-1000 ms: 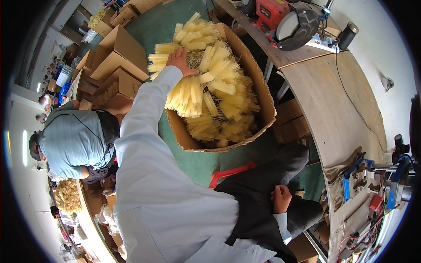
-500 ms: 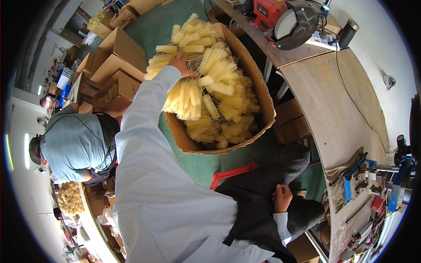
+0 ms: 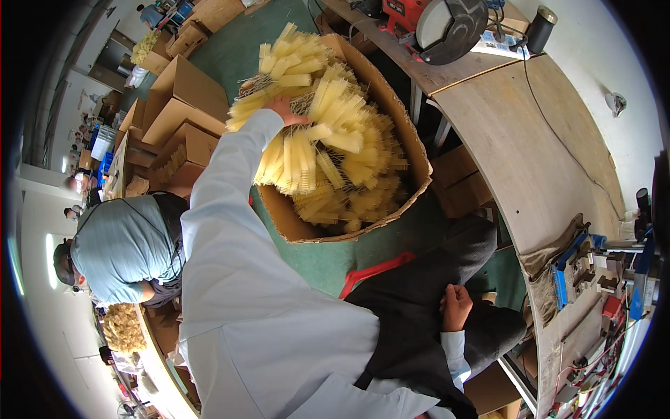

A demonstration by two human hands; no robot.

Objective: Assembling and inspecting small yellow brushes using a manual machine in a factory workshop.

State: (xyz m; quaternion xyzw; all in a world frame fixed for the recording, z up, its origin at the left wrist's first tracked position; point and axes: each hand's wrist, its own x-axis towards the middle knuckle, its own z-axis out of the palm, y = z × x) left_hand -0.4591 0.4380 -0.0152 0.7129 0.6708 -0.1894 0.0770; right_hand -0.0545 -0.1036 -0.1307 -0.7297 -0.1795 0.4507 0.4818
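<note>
Yellow bristle brushes (image 3: pixel 335 133) fill a big open cardboard box (image 3: pixel 412 150) on the green floor (image 3: pixel 317 255), heaped above the rim, bristles pointing every way, twisted wire stems visible near the top. Left hand (image 3: pixel 285 110) is stretched out over the box at the top of the heap, fingers curled around a bunch of brushes (image 3: pixel 269 66) by their wire stems; grip closed on that bunch, which sits lifted slightly over the box's far-left edge, touching the rest of the pile. Right hand (image 3: pixel 457 307) rests on the dark trouser leg (image 3: pixel 433 279), loosely curled, holding nothing I can see. Red strap-like piece (image 3: pixel 373 271) lies on the floor between the box and the leg. More cardboard boxes (image 3: pixel 178 105) stacked left of the big one, several open; one shows pale contents, too small to tell what. Curved wooden counter (image 3: pixel 530 140) runs right of the box, carrying a red bench grinder (image 3: pixel 436 21) and a dark cylinder can (image 3: pixel 541 28) at the far end, blue-and-red fixtures (image 3: pixel 579 265) at the near end. Another person (image 3: pixel 122 248) in a light blue shirt bends over on the left, next to a second heap of pale bristle material (image 3: pixel 122 328).
</note>
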